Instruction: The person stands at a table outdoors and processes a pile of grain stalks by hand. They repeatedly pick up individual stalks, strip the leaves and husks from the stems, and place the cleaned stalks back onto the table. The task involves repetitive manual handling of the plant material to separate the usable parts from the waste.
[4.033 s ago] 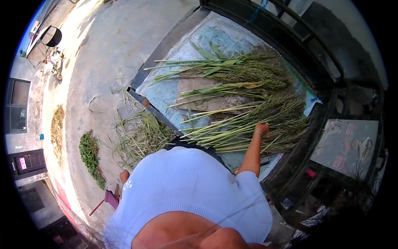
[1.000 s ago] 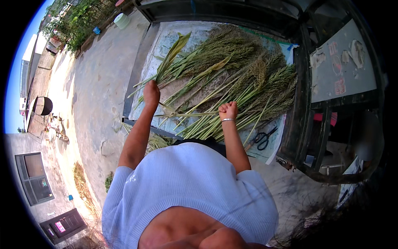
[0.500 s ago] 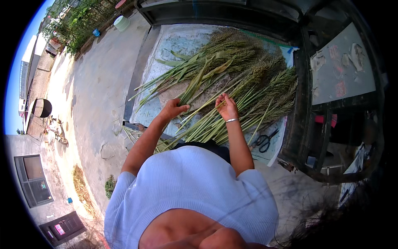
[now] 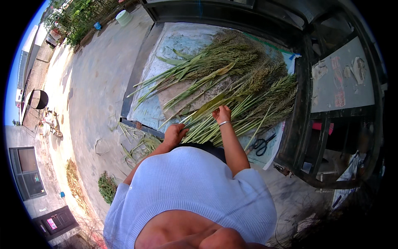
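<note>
The person leans over a tabletop (image 4: 149, 112) that is covered with a pale blue sheet (image 4: 182, 41), and on it lies a big heap of green stalks with seed heads (image 4: 244, 89). The stalks lie slanted, with the cut ends toward the person and the bushy heads toward the far right side of the sheet. The left hand (image 4: 175, 133) rests at the near edge of the tabletop, on the cut ends of the stalks; its grip looks curled around some of them, but the fingers are partly hidden, so I cannot tell if it is really closed. The right hand (image 4: 222, 114), with a thin bracelet (image 4: 224, 123) on the wrist, is a little farther in, on the middle of the heap, and its grip is closed around a few stalks there. The two hands are near each other but apart. A pair of black scissors (image 4: 260, 145) lies on the sheet at the right of the right forearm, just beside the stalks. On the concrete ground (image 4: 91, 83) below the left edge of the tabletop lie loose stripped leaves (image 4: 137, 145), and farther left there is a small pile of green plants (image 4: 107, 186). A dark metal frame (image 4: 298, 137) stands at the right side of the tabletop.
</note>
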`<control>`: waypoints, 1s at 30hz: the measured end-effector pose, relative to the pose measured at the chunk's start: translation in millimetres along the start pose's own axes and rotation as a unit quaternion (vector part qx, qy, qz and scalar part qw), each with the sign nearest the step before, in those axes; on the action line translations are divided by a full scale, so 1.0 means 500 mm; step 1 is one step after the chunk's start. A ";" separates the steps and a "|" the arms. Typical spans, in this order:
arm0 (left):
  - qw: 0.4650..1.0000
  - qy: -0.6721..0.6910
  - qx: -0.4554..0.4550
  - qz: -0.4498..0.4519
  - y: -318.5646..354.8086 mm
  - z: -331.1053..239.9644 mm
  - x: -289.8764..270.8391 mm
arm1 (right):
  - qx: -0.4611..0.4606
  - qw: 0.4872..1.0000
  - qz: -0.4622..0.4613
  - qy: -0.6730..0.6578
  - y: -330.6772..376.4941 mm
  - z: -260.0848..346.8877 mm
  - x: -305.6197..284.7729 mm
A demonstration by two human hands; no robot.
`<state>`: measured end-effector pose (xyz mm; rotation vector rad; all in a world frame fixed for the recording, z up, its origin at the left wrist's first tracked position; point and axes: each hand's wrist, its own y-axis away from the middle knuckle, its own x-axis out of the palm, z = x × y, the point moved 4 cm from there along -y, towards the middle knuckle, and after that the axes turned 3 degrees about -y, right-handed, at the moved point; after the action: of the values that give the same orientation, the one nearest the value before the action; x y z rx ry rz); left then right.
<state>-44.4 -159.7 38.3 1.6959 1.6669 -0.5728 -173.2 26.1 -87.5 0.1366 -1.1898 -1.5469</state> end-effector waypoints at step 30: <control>0.723 -0.084 -0.439 -0.527 0.691 0.452 -0.234 | -0.007 0.908 0.032 0.418 -0.175 -0.152 -0.107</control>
<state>320.5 -385.3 27.5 -0.0836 2.1423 -0.2763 -163.8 11.3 -213.9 0.6726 -0.4864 -1.2213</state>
